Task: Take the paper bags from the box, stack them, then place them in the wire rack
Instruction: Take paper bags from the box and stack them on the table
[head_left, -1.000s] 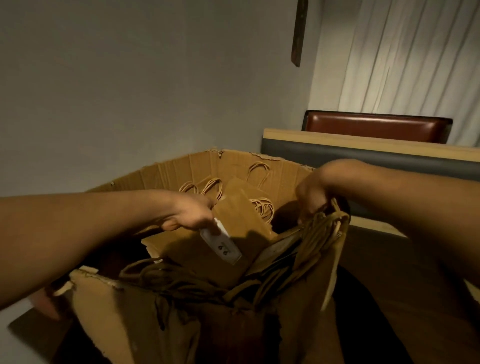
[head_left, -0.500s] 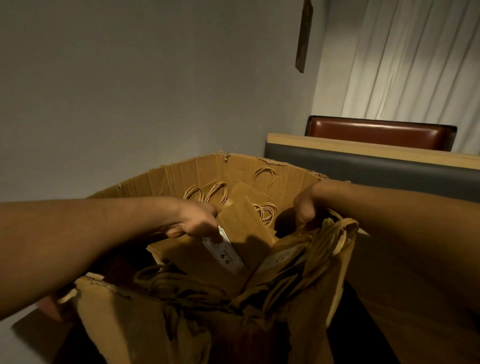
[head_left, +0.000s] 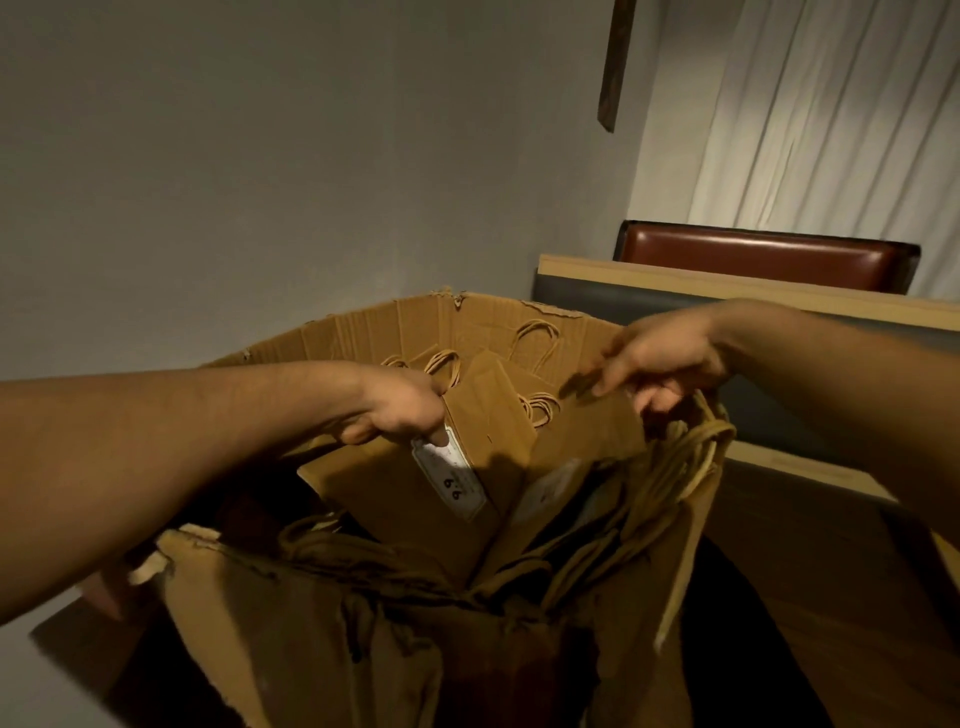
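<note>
A large torn cardboard box (head_left: 374, 332) stands open in front of me, packed with several flat brown paper bags with twisted handles. My left hand (head_left: 400, 410) grips the upper corner of one paper bag (head_left: 415, 499) that carries a white label, holding it tilted inside the box. My right hand (head_left: 660, 364) is over the box's right side with fingers stretched out toward the left, just above a bundle of bag handles (head_left: 691, 462). Whether it holds anything, I cannot make out. No wire rack is in view.
A grey wall stands behind the box. A wooden-topped partition (head_left: 727, 291) and a red-brown padded seat back (head_left: 763, 254) lie to the right, with white curtains (head_left: 831, 114) beyond. A dark table surface (head_left: 810, 571) shows on the lower right.
My right hand has risen from the bag handles and its fingers have straightened toward the left. My left hand keeps its grip on the labelled bag, barely moved.
</note>
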